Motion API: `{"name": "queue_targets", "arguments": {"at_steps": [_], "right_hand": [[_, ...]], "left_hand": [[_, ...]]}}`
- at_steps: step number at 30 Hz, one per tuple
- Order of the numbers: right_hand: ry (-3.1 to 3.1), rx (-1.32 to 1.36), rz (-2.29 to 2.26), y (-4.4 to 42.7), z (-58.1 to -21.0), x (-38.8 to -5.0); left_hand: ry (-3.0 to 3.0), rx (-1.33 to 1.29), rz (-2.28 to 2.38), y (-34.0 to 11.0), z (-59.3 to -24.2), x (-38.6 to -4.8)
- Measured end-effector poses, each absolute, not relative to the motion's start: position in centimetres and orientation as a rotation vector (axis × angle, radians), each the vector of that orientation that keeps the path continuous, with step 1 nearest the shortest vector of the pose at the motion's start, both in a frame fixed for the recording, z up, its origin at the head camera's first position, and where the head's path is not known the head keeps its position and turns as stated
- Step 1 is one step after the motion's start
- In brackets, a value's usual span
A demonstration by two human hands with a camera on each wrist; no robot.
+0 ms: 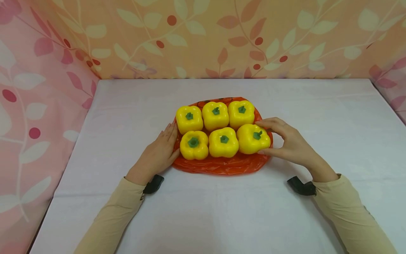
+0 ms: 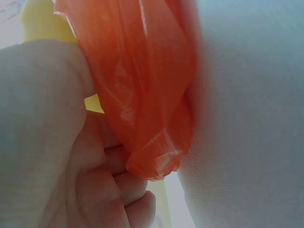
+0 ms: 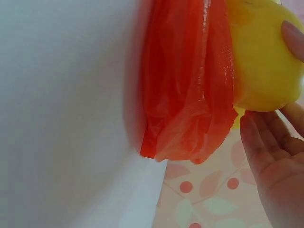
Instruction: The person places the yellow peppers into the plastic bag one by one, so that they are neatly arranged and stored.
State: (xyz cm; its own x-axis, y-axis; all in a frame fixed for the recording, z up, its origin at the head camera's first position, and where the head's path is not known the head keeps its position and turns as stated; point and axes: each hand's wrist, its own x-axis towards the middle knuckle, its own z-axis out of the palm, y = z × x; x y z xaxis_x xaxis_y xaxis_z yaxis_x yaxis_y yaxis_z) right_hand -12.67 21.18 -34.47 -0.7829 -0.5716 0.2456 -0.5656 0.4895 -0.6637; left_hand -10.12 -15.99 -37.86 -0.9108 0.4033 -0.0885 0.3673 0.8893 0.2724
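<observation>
Several yellow bell peppers [image 1: 223,147] with green stems sit in two rows on a red plastic bag [image 1: 219,168], its sides bunched around them. My right hand [image 1: 288,141] holds the front right bell pepper [image 1: 253,140] between thumb and fingers; that pepper leans, its stem turned to the right. In the right wrist view the thumb presses this pepper [image 3: 266,57] on one side and the fingers touch the other. My left hand [image 1: 159,150] rests against the bag's left edge with fingers fairly straight. The left wrist view shows the bag's folded side [image 2: 137,85] against that hand's fingers.
A white cloth covers the table [image 1: 219,215]. Floral curtains stand behind it [image 1: 203,38] and at the left [image 1: 28,106]. Dark wrist-worn devices show by the left cuff [image 1: 154,184] and the right cuff [image 1: 301,186].
</observation>
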Motion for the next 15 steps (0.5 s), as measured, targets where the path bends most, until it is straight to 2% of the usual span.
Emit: {"name": "queue_targets", "arguments": {"at_steps": [15], "right_hand": [[2.684, -1.075, -1.199, 21.70, -34.45, -12.87]], "left_hand": [[2.911, 0.577, 0.370, -15.99, -37.75, -10.08]]}}
